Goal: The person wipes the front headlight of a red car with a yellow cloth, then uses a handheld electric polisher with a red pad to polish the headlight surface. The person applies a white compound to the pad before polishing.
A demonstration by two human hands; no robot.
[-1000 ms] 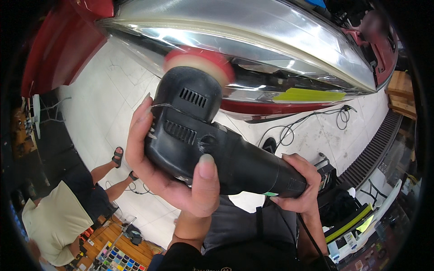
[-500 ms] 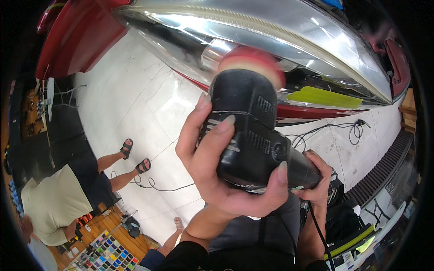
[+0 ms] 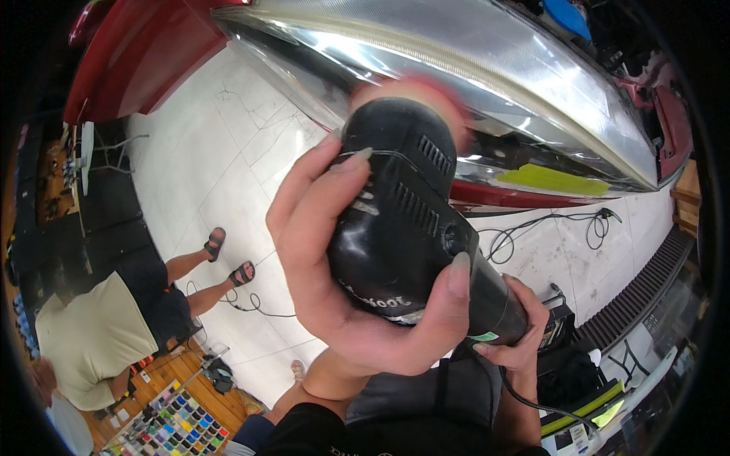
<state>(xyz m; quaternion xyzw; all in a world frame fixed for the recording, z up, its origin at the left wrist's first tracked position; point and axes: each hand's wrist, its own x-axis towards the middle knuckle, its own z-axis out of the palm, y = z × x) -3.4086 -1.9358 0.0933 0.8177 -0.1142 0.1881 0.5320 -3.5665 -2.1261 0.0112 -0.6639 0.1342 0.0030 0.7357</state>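
Both my hands are on a black electric polisher with a red-and-white round pad, blurred by motion. My left hand wraps round the motor housing, fingers along its left side and thumb on its right. At the rear, my right hand grips the narrower handle, where a black cord hangs down. The pad is against the clear lens of a car headlight; whether it presses flat cannot be told, as the housing hides the contact. Yellow-green tape lies along the headlight's lower edge.
Red bodywork stands at upper left. A coiled black cable lies on the pale tiled floor. At left is a person in a beige shirt, by a multicoloured sample board. A dark ribbed strip runs at right.
The polisher has shifted left across the headlight, both my hands moving with it and keeping their grip. My view has shifted slightly too. The pad is blurred in both frames.
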